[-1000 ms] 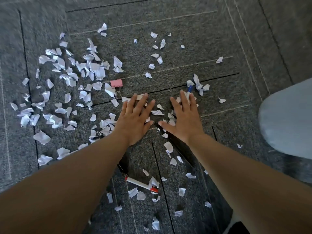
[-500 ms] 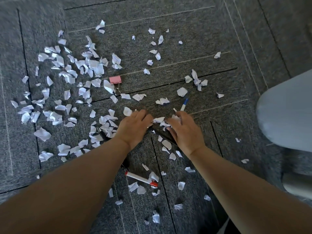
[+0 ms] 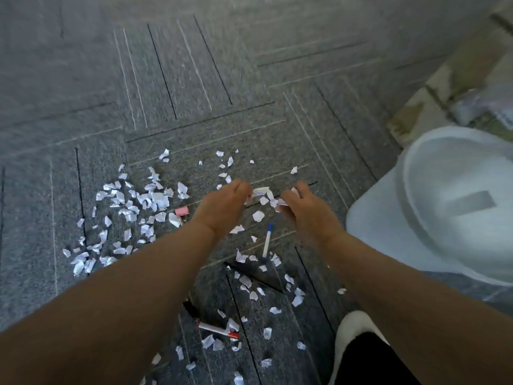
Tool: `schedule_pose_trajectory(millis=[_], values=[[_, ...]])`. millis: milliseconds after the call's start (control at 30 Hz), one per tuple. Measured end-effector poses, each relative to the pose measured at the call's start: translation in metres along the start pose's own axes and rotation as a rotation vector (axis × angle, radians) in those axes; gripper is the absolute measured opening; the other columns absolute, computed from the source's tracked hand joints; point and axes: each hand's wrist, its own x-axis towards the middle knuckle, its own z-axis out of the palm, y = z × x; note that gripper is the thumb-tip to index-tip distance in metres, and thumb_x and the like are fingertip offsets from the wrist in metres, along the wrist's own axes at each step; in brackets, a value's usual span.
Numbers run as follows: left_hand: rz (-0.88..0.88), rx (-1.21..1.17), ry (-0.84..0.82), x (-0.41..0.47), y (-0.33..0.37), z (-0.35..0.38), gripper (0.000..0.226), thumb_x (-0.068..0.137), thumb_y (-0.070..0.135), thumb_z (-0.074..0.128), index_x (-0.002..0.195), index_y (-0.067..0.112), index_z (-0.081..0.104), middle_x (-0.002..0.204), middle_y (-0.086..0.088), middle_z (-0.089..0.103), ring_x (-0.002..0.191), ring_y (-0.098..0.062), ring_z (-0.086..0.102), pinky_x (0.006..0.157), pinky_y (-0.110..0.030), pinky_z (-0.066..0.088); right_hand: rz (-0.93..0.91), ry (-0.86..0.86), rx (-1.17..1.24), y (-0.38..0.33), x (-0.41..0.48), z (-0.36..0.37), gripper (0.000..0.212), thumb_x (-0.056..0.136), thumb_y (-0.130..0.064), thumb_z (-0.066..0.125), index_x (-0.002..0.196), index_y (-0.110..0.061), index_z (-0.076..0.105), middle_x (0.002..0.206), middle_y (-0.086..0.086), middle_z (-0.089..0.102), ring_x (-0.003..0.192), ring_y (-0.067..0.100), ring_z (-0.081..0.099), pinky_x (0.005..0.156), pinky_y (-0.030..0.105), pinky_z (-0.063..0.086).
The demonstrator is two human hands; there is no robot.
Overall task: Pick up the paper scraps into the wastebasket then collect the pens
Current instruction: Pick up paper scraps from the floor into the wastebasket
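Bare parts: left hand [image 3: 222, 209], right hand [image 3: 308, 212] and forearms [image 3: 125, 301] were recorded uncovered to the frame edge. Footwear: one white, soft-rimmed slipper [image 3: 352, 326] was noted, filled with black cloth [image 3: 369, 362]; sock or trouser leg could not be determined.

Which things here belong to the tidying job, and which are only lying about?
Job: scraps, wastebasket, blue pen, red pen.
Lying about: pink clip, white shoe.
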Motion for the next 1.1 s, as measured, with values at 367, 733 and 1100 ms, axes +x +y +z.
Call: schedule_pose_trajectory(millis=[367, 733, 1100], values=[[0.374, -0.018, 0.14, 0.061, 0.187, -0.092, 0.014, 0.076, -0.001, 0.06, 0.09, -0.001, 0.055, 0.085, -0.02, 0.06, 0.06, -0.036, 0.057, 0.051, -0.037, 0.043, 0.168, 0.369, -0.241, 0.073, -0.063, -0.217, 0.029, 0.087, -0.026, 0.047, 0.083, 0.0, 0.059, 0.083, 0.023, 0.056, 0.053, 0.038, 0.056, 0.041, 0.033, 0.047], [0.338, 0.132, -0.085, 0.09, 0.304, -0.03, 0.031, 0.094, 0.022, 0.046, 0.121, 0.008, 0.042, 0.126, -0.011, 0.042, 0.116, -0.03, 0.042, 0.086, -0.041, 0.044, 0.668, -0.102, -0.279, 0.129, -0.139, -0.232, 0.07, 0.088, -0.042, 0.054, 0.144, -0.026, 0.015, 0.152, 0.004, 0.02, 0.135, 0.03, 0.026, 0.108, 0.046, 0.027], [0.316, 0.4, -0.278, 0.084, 0.284, -0.012, 0.071, 0.094, 0.053, 0.025, 0.145, 0.021, -0.013, 0.155, -0.002, -0.017, 0.14, -0.021, -0.02, 0.114, -0.051, -0.007, 0.609, -0.104, -0.231, 0.124, -0.152, -0.213, 0.062, 0.09, -0.037, 0.052, 0.141, -0.021, 0.02, 0.146, 0.004, 0.029, 0.128, 0.027, 0.034, 0.105, 0.043, 0.032]])
